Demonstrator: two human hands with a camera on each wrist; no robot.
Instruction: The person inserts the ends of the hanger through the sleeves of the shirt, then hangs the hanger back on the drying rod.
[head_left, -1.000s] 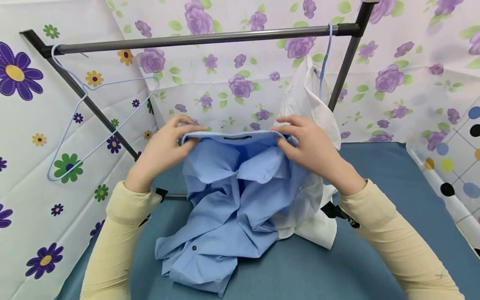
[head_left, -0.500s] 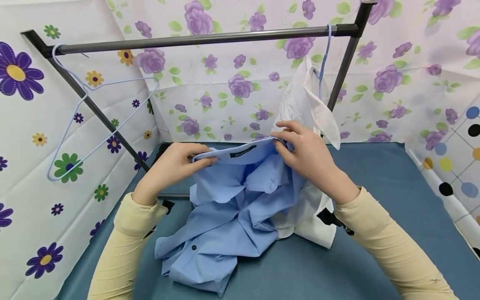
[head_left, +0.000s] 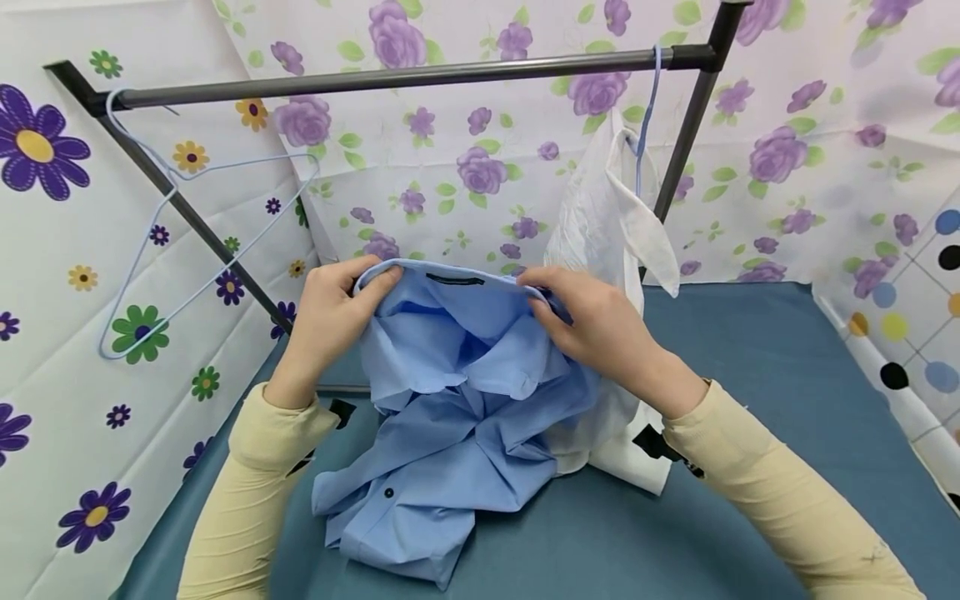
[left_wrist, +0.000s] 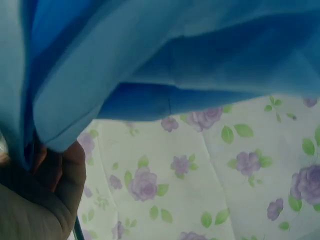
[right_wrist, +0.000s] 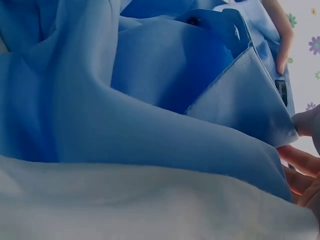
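A light blue shirt (head_left: 450, 458) hangs by its collar band between my two hands, its lower part bunched on the table. My left hand (head_left: 330, 321) pinches the left end of the band, thumb on the inner side. At the other end my right hand (head_left: 592, 329) grips the band between thumb and fingers. A dark label (head_left: 454, 281) shows on the inside of the band between them. In the left wrist view the left hand (left_wrist: 45, 190) holds folded blue cloth. Fingers of the right hand (right_wrist: 305, 175) meet a collar corner in the right wrist view.
A dark metal rack rail (head_left: 390, 79) spans the back. On its left end hangs a bare blue hanger (head_left: 135, 275); at its right end a white garment (head_left: 600, 208) hangs from another hanger (head_left: 648, 108), trailing onto the blue-covered table (head_left: 750, 358).
My left hand dips, then rises again with its end of the collar. The right hand moves slightly left and down, and the band now slopes down to the right.
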